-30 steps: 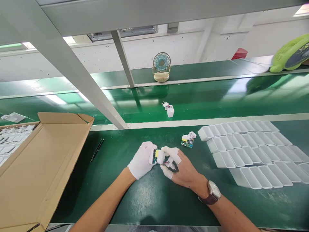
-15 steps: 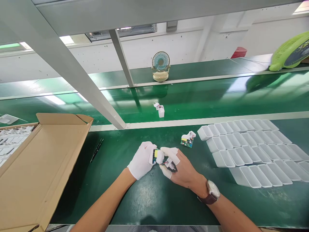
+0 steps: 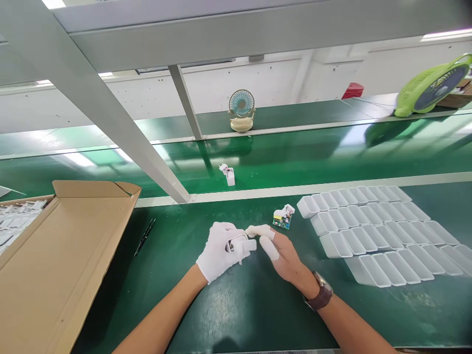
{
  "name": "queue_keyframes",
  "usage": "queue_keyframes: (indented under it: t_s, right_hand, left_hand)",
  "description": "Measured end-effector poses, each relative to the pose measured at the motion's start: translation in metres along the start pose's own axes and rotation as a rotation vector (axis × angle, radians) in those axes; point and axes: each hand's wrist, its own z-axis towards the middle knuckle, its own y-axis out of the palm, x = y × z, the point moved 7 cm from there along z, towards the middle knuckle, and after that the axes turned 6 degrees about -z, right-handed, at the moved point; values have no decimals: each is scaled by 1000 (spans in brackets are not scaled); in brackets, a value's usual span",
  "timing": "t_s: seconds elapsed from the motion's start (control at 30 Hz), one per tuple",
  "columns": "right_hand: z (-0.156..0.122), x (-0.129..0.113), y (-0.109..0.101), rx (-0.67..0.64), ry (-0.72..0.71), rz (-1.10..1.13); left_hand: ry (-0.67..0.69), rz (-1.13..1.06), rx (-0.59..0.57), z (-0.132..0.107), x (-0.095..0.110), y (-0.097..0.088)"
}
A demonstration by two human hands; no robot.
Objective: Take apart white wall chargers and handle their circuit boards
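Observation:
My left hand [image 3: 219, 250], in a white glove, is closed around a small white plastic charger housing [image 3: 237, 244]. Through its opening some dark and metallic parts show, and a white flap-like piece [image 3: 250, 245] juts out to the right. My right hand [image 3: 277, 246], with white covers on the fingertips, is at the housing's right side. Its index finger reaches toward the housing's upper edge while the thumb stands apart, and nothing shows between them. Beyond my right hand lies a green circuit board [image 3: 282, 220] with a white piece attached.
Rows of white open housings [image 3: 368, 238] fill the right side. Black tweezers [image 3: 144, 237] lie left, beside a cardboard box [image 3: 70, 246] of white parts. Across the metal rail, another white charger [image 3: 230, 176] stands on the green belt [image 3: 295, 155]. A small fan [image 3: 241, 110] is behind.
The exposed circuit board between my hands is no longer visible; a white housing is now in my left hand. My right fingers have come off the pieces they gripped. The view has tilted slightly.

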Motion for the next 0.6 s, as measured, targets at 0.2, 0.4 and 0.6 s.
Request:
queue_keyframes:
  t_s: [0.2,0.4,0.6]
  right_hand:
    - [0,6,11,-37,-101,-67]
    - [-7,4,22,-114,-179,-200]
    - [-9,2,37,-202,-290,-428]
  left_hand:
    - [68,-156,-212,-7,-10,3]
    - [71,-216,-293,-4,-18,-13]
    - [70,-282,-323,-1,-16,-24]
